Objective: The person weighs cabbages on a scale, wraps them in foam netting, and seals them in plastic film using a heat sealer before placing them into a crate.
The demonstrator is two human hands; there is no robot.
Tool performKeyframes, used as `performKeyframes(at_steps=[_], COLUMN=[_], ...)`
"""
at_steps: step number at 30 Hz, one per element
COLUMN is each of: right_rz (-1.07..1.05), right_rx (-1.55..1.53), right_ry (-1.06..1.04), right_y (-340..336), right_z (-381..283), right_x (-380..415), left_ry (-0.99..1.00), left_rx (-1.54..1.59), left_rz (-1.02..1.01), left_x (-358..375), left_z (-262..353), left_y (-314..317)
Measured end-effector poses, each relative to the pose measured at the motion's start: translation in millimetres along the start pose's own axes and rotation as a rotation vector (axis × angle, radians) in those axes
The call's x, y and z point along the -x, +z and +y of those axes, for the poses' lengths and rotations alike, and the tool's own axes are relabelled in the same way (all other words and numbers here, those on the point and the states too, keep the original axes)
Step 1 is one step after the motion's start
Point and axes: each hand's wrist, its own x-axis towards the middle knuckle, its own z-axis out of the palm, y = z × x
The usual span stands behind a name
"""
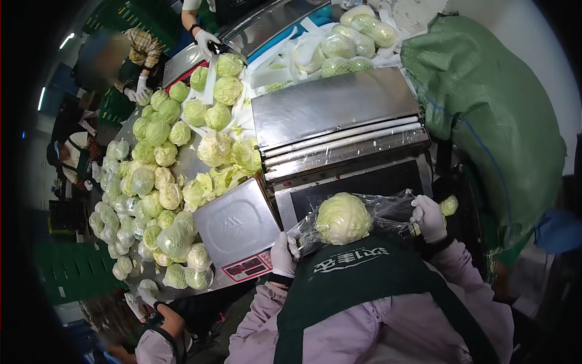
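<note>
A pale green cabbage (344,218) sits in clear plastic film (388,209) just in front of my apron, at the near edge of a film wrapping machine (339,121). On the left, my gloved left hand (284,255) has its fingers closed on one gathered end of the film, beside the digital scale (236,224). To the right, the other end is stretched out and gripped in my gloved right hand (429,218). Part of the film is hidden under the cabbage. A small piece of cabbage leaf (449,205) shows just beyond my right hand.
Many cabbages (157,132), some in net sleeves, cover the table to the left. Loose leaves (209,185) lie by the scale. A big green sack (485,121) stands at the right. Co-workers' gloved hands (208,41) work at the far side, and another person (160,333) is at lower left.
</note>
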Motion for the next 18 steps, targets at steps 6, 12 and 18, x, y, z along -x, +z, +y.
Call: performKeyframes(at_steps=[6, 12, 18], right_rz=[-0.344, -0.663, -0.779], right_rx=[0.056, 0.425, 0.41], right_ry=[0.629, 0.595, 0.326], right_y=[-67, 41, 73], right_z=[152, 192, 167], right_x=[-74, -81, -61], left_ry=[-0.388, 0.621, -0.1], left_rx=[-0.544, -1.132, -0.39], left_rz=[-0.177, -0.683, -0.646], left_x=[-66, -74, -72], left_z=[-61, -103, -75], left_y=[-41, 7, 39])
